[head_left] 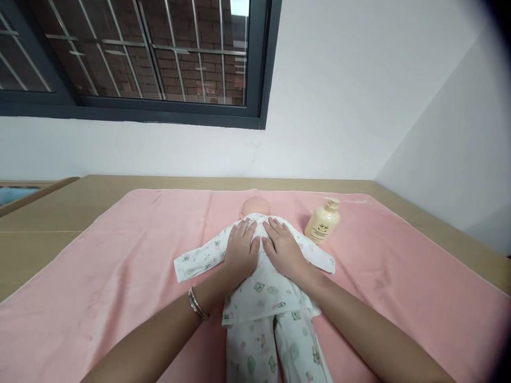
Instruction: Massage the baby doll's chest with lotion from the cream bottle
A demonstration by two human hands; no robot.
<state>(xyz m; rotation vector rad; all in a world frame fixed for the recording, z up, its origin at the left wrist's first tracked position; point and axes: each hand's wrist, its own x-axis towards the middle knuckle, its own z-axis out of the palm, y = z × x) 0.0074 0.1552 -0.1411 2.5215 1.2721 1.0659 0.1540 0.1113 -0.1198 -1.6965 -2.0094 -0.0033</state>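
Left hand (240, 249) flat, fingers spread, on the baby doll's (255, 276) back | right hand (284, 247) flat beside it, holding nothing | doll lies mid pink towel (120, 255), far from edges | lotion bottle (322, 221) near, right | room all around

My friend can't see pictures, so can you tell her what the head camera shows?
Two hands, left and right, lie flat side by side on the chest of a doll in printed pyjamas. The doll lies on a pink towel on a table, with a cream pump bottle beside it. Behind are a white wall and a barred window.
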